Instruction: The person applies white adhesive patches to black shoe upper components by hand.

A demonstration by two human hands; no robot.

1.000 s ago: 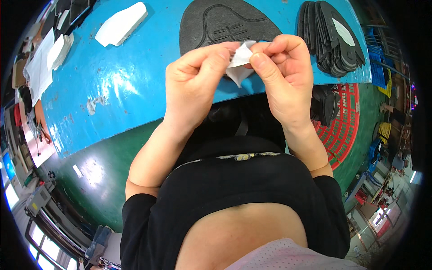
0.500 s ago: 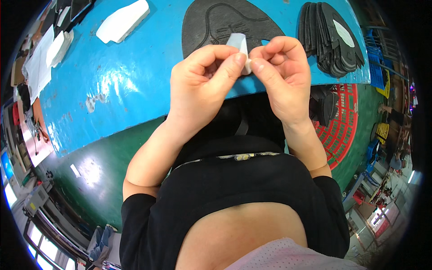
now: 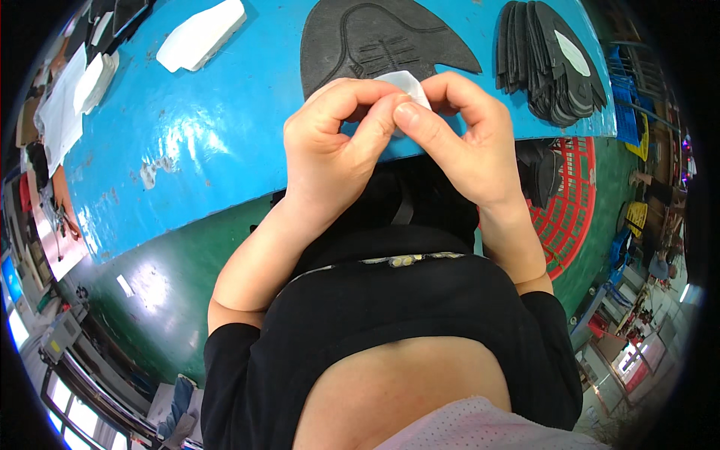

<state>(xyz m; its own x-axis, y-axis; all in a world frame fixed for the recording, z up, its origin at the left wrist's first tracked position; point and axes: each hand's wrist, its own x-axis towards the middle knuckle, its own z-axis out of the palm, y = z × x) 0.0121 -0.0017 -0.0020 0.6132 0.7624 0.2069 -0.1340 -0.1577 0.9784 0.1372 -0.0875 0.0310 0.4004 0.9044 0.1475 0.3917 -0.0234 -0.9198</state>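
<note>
We have the white slip (image 3: pixel 407 82) between our two hands, thumbs close together at its near side. Our left hand (image 3: pixel 330 142) pinches it nearly closed; our right hand (image 3: pixel 474 142) pinches too, fingers curved round its right edge — neither is clearly nearer. The slip shows just beyond our thumbs, in front of the black pad (image 3: pixel 375 45) on the table (image 3: pixel 225 142). Its long axis we cannot tell — fingers hide too much.
</note>
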